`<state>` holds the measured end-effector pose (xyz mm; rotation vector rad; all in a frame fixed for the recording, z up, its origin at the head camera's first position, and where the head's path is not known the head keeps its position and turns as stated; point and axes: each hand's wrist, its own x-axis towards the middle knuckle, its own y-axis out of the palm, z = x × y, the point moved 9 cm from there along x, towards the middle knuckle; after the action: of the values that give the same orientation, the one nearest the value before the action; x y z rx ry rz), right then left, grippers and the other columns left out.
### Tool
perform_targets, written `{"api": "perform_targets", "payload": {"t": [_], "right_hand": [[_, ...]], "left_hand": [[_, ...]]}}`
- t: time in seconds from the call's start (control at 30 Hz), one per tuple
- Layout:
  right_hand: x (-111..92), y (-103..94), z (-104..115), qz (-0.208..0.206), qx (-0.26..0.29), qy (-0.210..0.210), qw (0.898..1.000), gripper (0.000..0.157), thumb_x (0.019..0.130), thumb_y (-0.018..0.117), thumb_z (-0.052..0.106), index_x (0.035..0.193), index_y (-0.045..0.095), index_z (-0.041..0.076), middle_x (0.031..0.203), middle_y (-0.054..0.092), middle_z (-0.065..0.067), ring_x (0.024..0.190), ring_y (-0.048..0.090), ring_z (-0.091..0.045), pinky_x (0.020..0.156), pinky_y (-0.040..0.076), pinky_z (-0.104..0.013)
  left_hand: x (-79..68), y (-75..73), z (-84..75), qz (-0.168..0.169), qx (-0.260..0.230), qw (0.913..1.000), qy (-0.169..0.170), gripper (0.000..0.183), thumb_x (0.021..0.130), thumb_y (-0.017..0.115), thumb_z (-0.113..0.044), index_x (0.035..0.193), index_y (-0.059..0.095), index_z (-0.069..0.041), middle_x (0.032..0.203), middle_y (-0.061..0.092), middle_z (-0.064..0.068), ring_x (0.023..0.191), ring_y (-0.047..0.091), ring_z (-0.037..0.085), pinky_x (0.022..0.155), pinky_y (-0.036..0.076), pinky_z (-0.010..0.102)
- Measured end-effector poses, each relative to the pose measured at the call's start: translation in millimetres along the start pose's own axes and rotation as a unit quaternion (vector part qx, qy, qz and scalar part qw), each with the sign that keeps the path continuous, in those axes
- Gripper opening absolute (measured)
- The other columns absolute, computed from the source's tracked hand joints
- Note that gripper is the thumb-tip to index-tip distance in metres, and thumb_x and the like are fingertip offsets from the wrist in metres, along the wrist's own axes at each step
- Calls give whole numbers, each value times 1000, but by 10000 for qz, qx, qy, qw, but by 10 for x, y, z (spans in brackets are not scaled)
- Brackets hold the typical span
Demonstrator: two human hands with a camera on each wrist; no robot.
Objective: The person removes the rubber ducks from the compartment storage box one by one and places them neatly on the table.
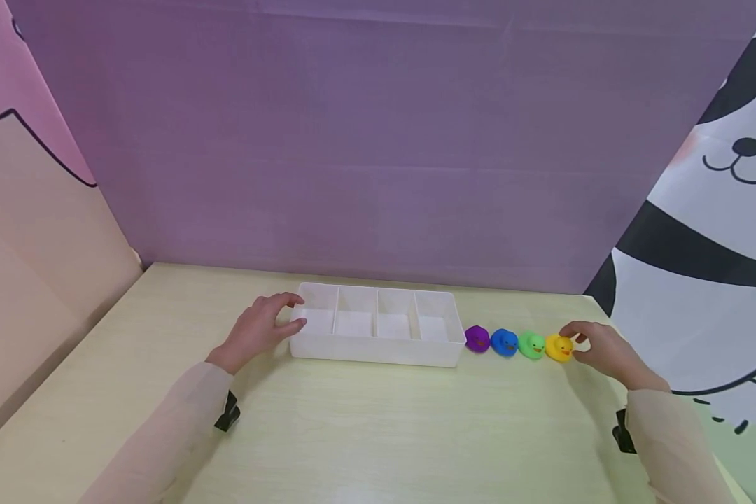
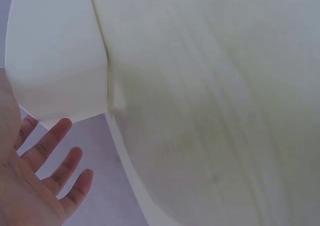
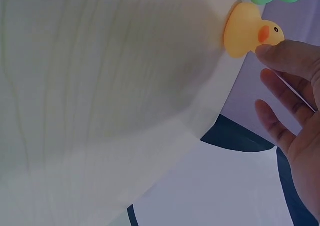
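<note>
A white box (image 1: 374, 352) with several compartments in a row stands on the table. My left hand (image 1: 260, 331) is at its left end, fingertips by the rim and thumb by the near left corner. In the left wrist view the fingers of that hand (image 2: 45, 166) are loosely spread beside the box wall (image 2: 60, 51). To the right of the box sits a row of toy ducks: purple (image 1: 477, 339), blue (image 1: 505, 342), green (image 1: 532, 345) and yellow (image 1: 558, 348). My right hand (image 1: 607, 353) pinches the yellow duck's head between thumb and forefinger; the right wrist view hides the forefinger.
The pale wooden table (image 1: 365, 434) runs back to a purple cloth (image 1: 365, 140). A panda-print sheet (image 1: 699, 301) borders the right side, close by the right forearm. On the left hangs a pink and beige sheet (image 1: 31, 245).
</note>
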<state>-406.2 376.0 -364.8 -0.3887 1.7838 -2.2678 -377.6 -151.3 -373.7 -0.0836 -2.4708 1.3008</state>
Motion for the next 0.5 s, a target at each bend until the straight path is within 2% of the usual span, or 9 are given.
{"api": "perform_targets", "payload": {"t": [0.3,0.5], "right_hand": [[-21,-111,98,-224,-136,-213,9994,35,71,68,-4,104,61,-3,102,63,-22,87,57,-36,72,49,-49],[-15,-162,208,-268,-233,-183,9992,38,71,69,-2,108,60,-2,105,62,-23,89,57,-37,72,50,-49]], "left_hand": [[-14,-46,-27,66,86,9999,104,42,87,58,-36,122,55,-12,118,60,7,105,51,30,84,44,47],[-56,-131,-8,71,-8,10000,11,46,88,55,-42,124,53,-13,120,58,6,111,50,29,90,41,47]]}}
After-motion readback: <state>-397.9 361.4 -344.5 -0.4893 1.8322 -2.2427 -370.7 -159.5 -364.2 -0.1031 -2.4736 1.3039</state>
